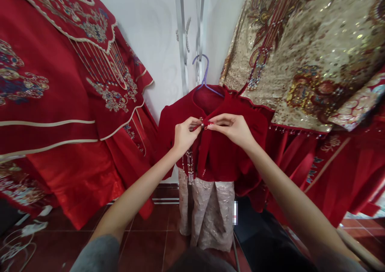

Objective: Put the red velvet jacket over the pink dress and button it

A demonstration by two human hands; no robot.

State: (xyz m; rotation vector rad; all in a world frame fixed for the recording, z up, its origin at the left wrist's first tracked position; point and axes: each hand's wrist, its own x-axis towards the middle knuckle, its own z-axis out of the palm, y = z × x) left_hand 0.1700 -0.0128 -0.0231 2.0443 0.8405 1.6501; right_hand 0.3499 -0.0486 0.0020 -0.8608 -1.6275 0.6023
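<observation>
A dark red velvet jacket (224, 159) hangs on a purple hanger (205, 69), its front partly parted below the neckline. At the top of the front opening, my left hand (187, 135) pinches the edge beside a small pearl-like button (202, 125). My right hand (234, 129) is closed too, thumb and fingertips gripping the opposite front edge by a small red loop (206, 127). The fingertips of both hands nearly meet and partly hide the fastening. A beaded tassel (189, 165) dangles below my left hand. Under the jacket hangs a pale patterned skirt (212, 216).
Embroidered red garments (60, 83) hang at the left. A gold sequined garment (285, 63) hangs at the right above red pleated cloth (325, 175). A white metal stand (181, 35) rises behind the hanger. White cables (18, 240) lie on the tiled floor (147, 244).
</observation>
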